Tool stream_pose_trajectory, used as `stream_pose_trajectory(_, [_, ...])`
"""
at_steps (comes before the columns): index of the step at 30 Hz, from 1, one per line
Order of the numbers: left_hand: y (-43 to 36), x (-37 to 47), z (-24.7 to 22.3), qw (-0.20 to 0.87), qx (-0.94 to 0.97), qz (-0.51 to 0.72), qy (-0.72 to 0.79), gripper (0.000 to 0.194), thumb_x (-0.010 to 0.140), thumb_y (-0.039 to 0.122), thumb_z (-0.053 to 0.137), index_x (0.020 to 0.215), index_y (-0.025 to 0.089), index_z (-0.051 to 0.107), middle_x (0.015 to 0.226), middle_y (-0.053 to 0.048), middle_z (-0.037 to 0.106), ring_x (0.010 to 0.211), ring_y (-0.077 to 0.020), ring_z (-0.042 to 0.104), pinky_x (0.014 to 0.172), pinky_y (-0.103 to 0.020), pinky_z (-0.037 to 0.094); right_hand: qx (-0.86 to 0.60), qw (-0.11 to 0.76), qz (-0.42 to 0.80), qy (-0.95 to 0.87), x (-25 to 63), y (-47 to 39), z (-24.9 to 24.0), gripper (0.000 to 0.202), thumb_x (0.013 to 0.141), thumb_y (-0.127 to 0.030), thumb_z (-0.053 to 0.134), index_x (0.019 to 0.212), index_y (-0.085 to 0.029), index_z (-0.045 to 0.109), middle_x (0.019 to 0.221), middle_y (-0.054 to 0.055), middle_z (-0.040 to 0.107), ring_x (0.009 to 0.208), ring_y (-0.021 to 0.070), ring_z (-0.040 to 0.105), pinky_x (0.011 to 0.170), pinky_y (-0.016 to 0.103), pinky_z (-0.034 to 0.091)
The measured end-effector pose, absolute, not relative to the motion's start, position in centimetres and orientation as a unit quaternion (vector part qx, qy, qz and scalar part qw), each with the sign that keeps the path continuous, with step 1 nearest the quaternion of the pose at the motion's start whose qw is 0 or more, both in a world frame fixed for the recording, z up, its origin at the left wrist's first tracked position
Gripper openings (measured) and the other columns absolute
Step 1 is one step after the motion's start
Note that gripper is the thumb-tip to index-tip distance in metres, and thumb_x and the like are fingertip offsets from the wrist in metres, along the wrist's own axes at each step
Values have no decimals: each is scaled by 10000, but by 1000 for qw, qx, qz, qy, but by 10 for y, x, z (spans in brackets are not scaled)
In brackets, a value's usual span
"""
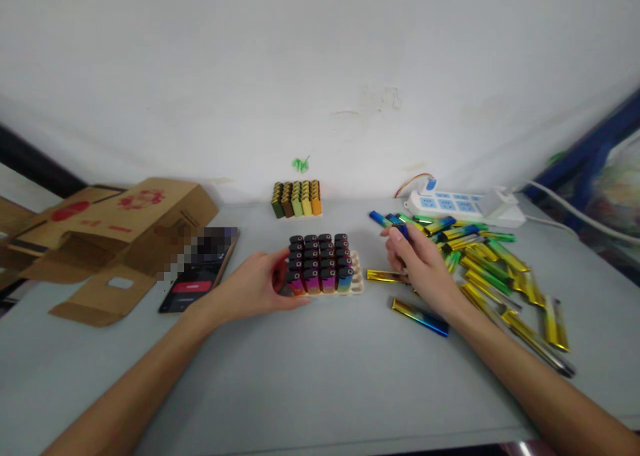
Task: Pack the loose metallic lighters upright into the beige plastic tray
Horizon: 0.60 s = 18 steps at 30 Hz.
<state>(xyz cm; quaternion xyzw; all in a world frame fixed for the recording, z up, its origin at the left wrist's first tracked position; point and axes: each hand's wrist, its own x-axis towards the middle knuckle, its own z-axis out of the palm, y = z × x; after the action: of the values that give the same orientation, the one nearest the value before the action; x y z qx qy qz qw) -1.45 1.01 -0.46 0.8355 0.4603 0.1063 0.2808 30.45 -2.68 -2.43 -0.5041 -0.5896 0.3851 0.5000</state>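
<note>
My left hand (260, 281) grips the left end of a white tray (357, 284), its thumb along the front edge and its fingers around the left side. Black-topped lighters (320, 269) stand upright in rows in the tray, pink-purple at the front left and blue at the front right. The rightmost column of slots holds no lighters. To the right, my right hand (413, 259) is closed on a dark blue lighter (401, 233), mostly hidden by the fingers. Beneath and in front of this hand lie a gold metallic case (386, 277) and a gold-blue one (420, 317).
Many loose metallic cases (480, 263) are heaped on the right. Behind them stands a white power strip (445, 205) with cables. A second block of lighters (297, 199) sits by the wall. On the left are a phone (193, 286) and an open cardboard box (135, 223).
</note>
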Motion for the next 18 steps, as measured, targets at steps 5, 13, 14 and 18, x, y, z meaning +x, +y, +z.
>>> stream_pose_trajectory(5, [10,-14,-3,297,829,108,461,445,765,554,829,939,202,621,675,52,648,567,-135,545,542,-267,402,-459,493,438,-595,301,-31,-17,393,1029,-524,699,1328,-270,713,1248,88,709,932,205,734,874,400,664])
stream_pose_trajectory(13, [14,-18,-5,306,831,101,453,494,755,596,859,932,191,639,679,42,649,578,-146,550,542,-271,399,-471,479,429,-604,298,-30,-21,378,977,-468,787,1264,-226,824,1224,93,836,1125,300,782,1041,511,644])
stream_pose_trajectory(14, [14,-19,-5,312,831,99,451,494,758,595,859,942,187,649,695,35,663,586,-149,557,546,-273,404,-474,475,424,-609,298,-30,-22,378,983,-470,780,1266,-224,824,1222,92,839,1106,295,787,1022,502,651])
stream_pose_trajectory(18, [13,-20,-6,321,832,89,444,507,753,599,864,966,183,668,685,42,656,583,-154,552,539,-272,394,-488,423,360,-673,298,-30,-20,320,1026,-436,724,1252,-230,819,1178,76,851,967,254,804,907,423,664])
